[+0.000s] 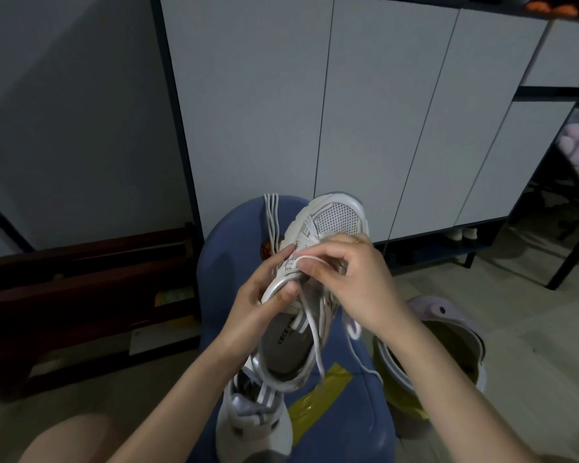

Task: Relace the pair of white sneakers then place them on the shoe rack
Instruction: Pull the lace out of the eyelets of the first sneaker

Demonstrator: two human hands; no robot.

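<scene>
- Left hand (266, 294) grips sneaker (315, 262) at its side.
- Right hand (351, 282) pinches white lace (310, 260) over eyelets.
- Second sneaker (254, 419) rests on blue seat (348, 412).

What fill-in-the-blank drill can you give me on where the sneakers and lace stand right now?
1. The left hand grips the held sneaker at its ____ edge.
2. The right hand pinches a white ____ over it.
3. The second sneaker rests on the ____ stool.

Missing words: tongue; lace; blue
</scene>
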